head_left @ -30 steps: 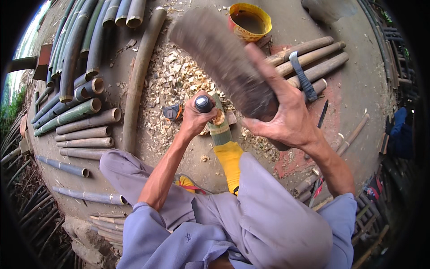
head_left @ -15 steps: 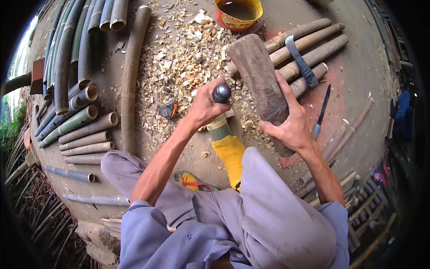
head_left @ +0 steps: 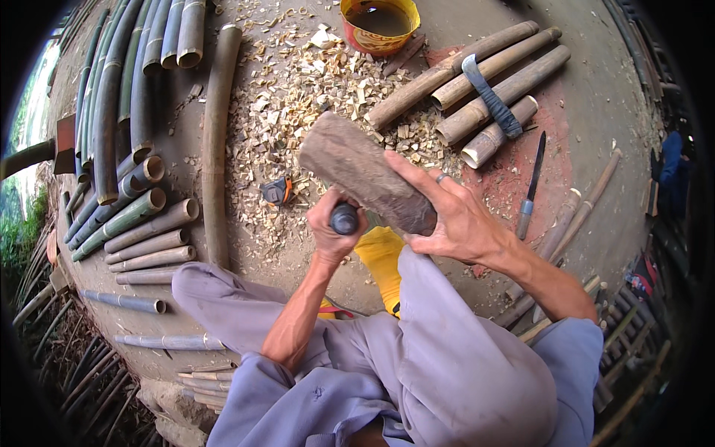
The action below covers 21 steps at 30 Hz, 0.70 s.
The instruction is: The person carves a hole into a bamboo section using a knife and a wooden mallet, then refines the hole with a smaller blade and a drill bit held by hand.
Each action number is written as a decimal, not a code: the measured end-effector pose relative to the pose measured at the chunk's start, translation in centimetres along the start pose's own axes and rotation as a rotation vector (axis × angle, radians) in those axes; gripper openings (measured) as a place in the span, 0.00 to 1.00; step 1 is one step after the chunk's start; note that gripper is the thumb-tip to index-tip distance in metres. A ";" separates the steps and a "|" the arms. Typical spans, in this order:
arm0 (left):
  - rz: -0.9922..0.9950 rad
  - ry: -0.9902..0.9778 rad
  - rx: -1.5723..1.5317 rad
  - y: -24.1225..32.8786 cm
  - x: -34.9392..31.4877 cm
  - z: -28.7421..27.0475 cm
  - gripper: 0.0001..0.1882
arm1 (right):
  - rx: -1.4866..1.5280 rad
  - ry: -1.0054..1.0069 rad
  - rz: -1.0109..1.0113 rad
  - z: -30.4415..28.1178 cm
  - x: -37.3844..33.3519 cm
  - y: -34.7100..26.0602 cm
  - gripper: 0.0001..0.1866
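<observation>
Since half a second ago the thick brown wooden club (head_left: 365, 173) has come down and left, so that its lower end now sits just above the dark round-topped tool handle (head_left: 344, 218) at the frame's centre. The right hand (head_left: 458, 220) is wrapped around the club's lower right end, fingers spread along it. The left hand (head_left: 333, 231) is closed tight about the handle, whose tip is hidden. Below them lies a yellow piece (head_left: 381, 257) between the grey-trousered knees. Pale wood chips (head_left: 298, 97) cover the ground above; green bamboo poles (head_left: 126, 89) lie at the upper left.
</observation>
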<state>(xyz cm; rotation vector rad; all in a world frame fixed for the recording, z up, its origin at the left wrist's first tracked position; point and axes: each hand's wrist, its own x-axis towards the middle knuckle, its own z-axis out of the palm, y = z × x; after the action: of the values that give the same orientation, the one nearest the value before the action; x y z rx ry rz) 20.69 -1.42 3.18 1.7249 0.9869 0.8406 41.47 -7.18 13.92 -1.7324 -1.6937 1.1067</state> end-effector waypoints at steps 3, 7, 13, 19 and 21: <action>-0.380 -0.097 -1.017 -7.2 4.2 -4.3 0.04 | 0.098 0.089 0.040 1.1 -1.4 0.9 0.53; -0.471 -0.051 -0.737 -6.8 5.5 -4.1 0.08 | 0.171 0.185 0.114 2.0 -1.9 1.6 0.53; -0.088 -0.672 -0.054 0.8 10.2 -0.6 0.15 | 0.212 0.454 0.066 1.9 -3.9 1.3 0.56; -0.001 -0.965 0.049 0.9 10.6 0.7 0.15 | 0.274 0.660 0.072 1.9 -6.8 2.3 0.57; 0.052 -1.002 0.017 1.4 10.9 1.6 0.16 | 0.255 0.756 0.012 3.2 -7.9 3.1 0.57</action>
<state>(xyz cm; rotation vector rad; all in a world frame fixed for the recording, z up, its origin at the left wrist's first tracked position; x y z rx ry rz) 27.17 7.39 5.16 1.8521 0.2600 -0.0665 41.47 -15.88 11.38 -1.6888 -1.0262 0.5214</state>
